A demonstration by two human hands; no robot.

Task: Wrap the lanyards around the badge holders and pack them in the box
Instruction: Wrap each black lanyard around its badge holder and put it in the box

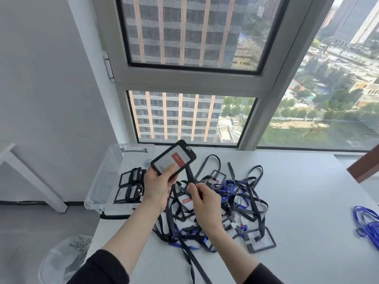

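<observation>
— Where's the badge holder [173,159]?
— Lifted above the table [307,191]. The left hand [159,185] grips its lower end, thumb across the face. The right hand [203,201] pinches its black lanyard [190,175] just below. I see no turn around the holder yet.
— How far along?
— Early, I'd judge. The clear box [106,171], just left of the left hand, holds at least two wrapped holders [131,178]; the wrist may hide more. Under and right of the right hand lies a tangled pile [235,201] of unwrapped ones. Blue lanyards [367,226] lie well beyond it.
</observation>
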